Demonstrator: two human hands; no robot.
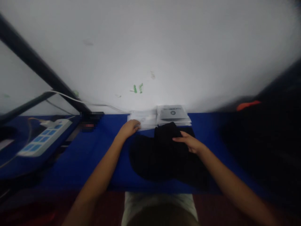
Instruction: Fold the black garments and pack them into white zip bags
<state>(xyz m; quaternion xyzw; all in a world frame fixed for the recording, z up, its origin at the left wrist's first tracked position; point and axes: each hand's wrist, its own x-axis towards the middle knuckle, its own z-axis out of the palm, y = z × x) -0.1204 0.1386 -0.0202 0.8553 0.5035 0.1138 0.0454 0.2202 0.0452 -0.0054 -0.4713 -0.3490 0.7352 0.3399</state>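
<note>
My left hand [130, 128] is at the near-left edge of a flat stack of clear and white plastic bags [149, 120], its fingers curled together on the edge of a bag. My right hand [191, 142] pinches a folded piece of black cloth [167, 138] between thumb and fingers, at its right side. More of the black fabric spreads flat on the blue table [119, 171] beneath it. Its exact kind is too dark to tell. Just behind the cloth lies a printed plastic bag [173, 113] with dark lettering, on the right part of the stack.
A white power strip [45, 138] with blue sockets lies at the left, its cable [94, 103] running along the wall. A black metal bar [39, 62] slants across the left. A large dark mass [265, 147] fills the right side, with an orange patch [248, 105] on top.
</note>
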